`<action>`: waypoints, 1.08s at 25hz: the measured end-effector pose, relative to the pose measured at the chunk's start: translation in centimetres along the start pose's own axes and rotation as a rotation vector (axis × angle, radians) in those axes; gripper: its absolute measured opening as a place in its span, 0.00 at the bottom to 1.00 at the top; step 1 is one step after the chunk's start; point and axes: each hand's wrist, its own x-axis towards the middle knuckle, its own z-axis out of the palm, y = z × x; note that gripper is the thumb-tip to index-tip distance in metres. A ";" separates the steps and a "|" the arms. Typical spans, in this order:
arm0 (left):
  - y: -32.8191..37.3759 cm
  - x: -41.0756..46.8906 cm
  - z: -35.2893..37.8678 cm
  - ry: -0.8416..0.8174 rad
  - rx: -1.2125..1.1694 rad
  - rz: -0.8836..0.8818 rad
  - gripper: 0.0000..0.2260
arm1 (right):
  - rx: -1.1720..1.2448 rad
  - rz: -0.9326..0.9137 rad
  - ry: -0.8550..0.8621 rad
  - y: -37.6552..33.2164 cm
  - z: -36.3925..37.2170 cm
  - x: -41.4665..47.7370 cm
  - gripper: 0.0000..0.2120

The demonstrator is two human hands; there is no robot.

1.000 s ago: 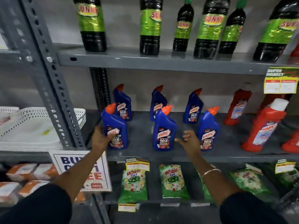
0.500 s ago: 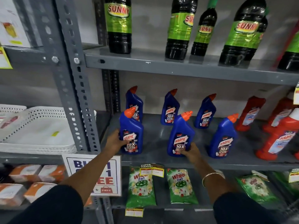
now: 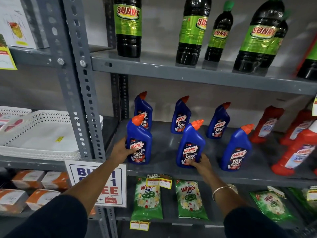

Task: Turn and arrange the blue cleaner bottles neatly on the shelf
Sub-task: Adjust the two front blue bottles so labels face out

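Observation:
Several blue cleaner bottles with orange caps stand in two rows on the grey middle shelf (image 3: 171, 170). My left hand (image 3: 121, 151) grips the front left bottle (image 3: 139, 134) at its left side. My right hand (image 3: 199, 163) holds the base of the front middle bottle (image 3: 192, 143), which leans a little to the right. A third front bottle (image 3: 237, 148) stands free at the right. Three more blue bottles (image 3: 181, 115) stand behind them near the back wall, labels facing forward.
Red cleaner bottles (image 3: 295, 152) crowd the shelf's right end. Dark bottles with green labels (image 3: 190, 31) fill the shelf above. Green detergent packets (image 3: 190, 198) lie below. A grey upright post (image 3: 82, 83) and white baskets (image 3: 39, 133) are to the left, with a promotion sign (image 3: 103, 182).
My right hand moved left from the right front bottle onto the base of the middle front bottle. My left hand stayed on the left front bottle. The view came closer.

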 end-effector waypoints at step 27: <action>0.1 -0.2 0.2 0.002 0.044 -0.034 0.27 | -0.168 0.009 -0.194 -0.2 -2.3 0.7 0.23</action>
